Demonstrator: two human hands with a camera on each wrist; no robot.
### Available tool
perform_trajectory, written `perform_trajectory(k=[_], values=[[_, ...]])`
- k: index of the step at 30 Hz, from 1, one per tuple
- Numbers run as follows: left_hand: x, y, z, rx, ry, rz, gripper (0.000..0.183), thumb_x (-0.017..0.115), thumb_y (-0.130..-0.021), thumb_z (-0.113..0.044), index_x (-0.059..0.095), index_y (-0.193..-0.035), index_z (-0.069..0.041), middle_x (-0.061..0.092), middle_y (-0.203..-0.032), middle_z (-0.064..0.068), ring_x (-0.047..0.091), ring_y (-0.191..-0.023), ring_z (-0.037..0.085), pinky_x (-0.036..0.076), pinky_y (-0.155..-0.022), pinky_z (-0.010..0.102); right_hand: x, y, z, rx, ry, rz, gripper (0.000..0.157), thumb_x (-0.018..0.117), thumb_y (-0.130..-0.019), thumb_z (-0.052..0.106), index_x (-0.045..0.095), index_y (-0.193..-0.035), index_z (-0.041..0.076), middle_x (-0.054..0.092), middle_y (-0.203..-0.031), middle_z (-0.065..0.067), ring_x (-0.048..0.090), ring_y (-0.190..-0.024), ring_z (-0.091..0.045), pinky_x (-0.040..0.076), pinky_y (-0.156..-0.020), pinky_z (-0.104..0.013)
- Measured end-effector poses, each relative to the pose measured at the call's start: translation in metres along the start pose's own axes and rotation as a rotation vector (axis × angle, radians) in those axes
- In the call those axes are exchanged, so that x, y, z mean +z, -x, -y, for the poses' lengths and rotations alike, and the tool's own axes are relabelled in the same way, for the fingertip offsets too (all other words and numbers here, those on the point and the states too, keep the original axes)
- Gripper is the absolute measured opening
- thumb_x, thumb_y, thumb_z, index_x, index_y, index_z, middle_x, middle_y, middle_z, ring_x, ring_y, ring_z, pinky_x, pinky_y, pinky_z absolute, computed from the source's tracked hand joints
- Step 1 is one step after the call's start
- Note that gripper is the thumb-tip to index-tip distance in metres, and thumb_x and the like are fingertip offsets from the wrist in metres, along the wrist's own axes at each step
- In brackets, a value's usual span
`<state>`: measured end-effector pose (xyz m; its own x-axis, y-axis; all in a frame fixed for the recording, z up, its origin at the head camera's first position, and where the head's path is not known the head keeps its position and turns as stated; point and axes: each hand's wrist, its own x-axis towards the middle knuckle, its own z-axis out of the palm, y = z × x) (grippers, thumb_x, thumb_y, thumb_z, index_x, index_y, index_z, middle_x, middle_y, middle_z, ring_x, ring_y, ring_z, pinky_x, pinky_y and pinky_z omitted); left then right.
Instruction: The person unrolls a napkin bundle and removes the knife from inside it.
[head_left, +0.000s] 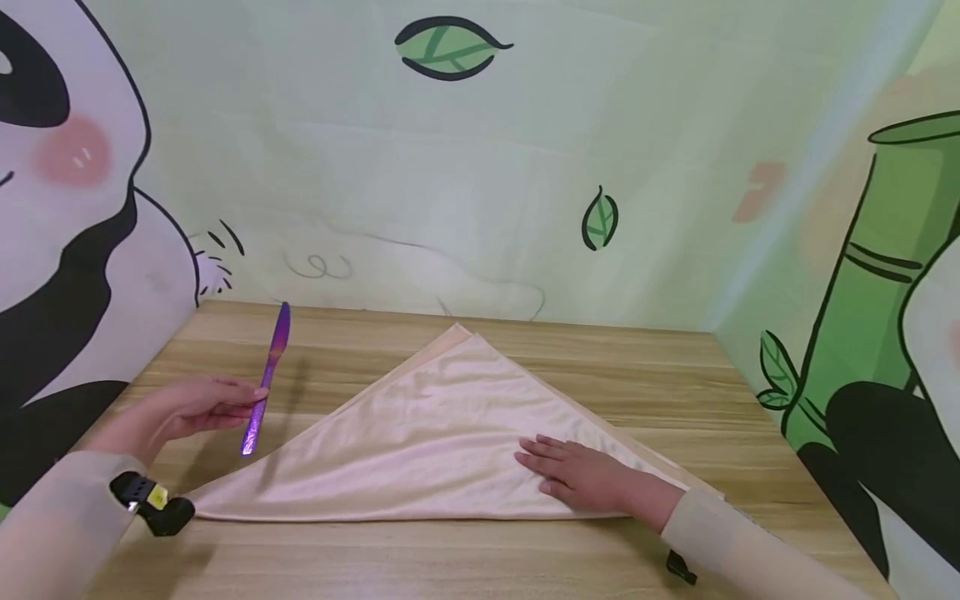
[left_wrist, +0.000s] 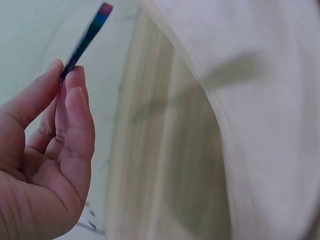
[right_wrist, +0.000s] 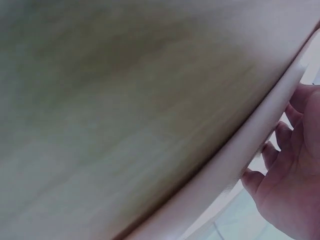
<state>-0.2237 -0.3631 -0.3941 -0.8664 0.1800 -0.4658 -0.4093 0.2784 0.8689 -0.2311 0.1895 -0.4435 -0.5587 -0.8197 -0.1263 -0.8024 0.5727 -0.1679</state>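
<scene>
A shiny purple table knife [head_left: 255, 423] is pinched between the thumb and fingers of my left hand [head_left: 206, 404], held above the left side of the table with its blade pointing up and away. In the left wrist view the same knife [left_wrist: 90, 37] looks dark blue and is seen nearly edge-on. A pale pink cloth [head_left: 420, 433], folded into a triangle, lies with its long fold toward me and its point at the back. My right hand [head_left: 573, 473] rests on the right part of the cloth, fingers extended and pointing left.
The wood-grain table [head_left: 360, 562] ends at a pale green wall [head_left: 360, 167] with painted leaves, pandas and bamboo. A dark wrist device [head_left: 161, 504] sits at my left cuff, near the cloth's left corner. The knife's shadow falls on the cloth.
</scene>
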Motion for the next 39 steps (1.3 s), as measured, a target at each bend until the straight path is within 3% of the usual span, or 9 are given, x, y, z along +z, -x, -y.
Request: perform_trajectory(k=[16,31,39], values=[[0.057,-0.026,-0.073,0.106,-0.047,0.030,0.018,0.059,-0.103,-0.014,0.068,-0.088,-0.018,0.070,-0.075,-0.010,0.065,-0.070,0.000,0.059,-0.072,0.016,-0.003,-0.001,0.000,-0.021,0.033,-0.008,0.050,0.042,-0.109,0.027,0.043,-0.156,0.010,0.043,-0.162,-0.014,0.042,-0.149,-0.038,0.039,-0.120,-0.053],[0.105,-0.055,-0.099,0.140,-0.023,0.078,0.005,0.061,-0.102,-0.012,0.064,-0.100,-0.009,0.071,-0.076,-0.009,0.066,-0.070,0.000,0.059,-0.071,0.016,0.000,0.000,-0.002,-0.038,0.047,-0.021,0.049,0.044,-0.109,0.026,0.044,-0.155,0.009,0.045,-0.160,-0.015,0.044,-0.148,-0.039,0.041,-0.118,-0.053],[0.133,-0.069,-0.113,0.169,-0.044,0.120,0.008,0.059,-0.102,-0.010,0.062,-0.107,-0.004,0.070,-0.076,-0.011,0.066,-0.072,-0.001,0.058,-0.073,0.015,0.001,-0.002,-0.004,-0.032,0.044,-0.007,0.050,0.042,-0.109,0.027,0.043,-0.156,0.009,0.044,-0.162,-0.014,0.042,-0.149,-0.038,0.039,-0.120,-0.052]])
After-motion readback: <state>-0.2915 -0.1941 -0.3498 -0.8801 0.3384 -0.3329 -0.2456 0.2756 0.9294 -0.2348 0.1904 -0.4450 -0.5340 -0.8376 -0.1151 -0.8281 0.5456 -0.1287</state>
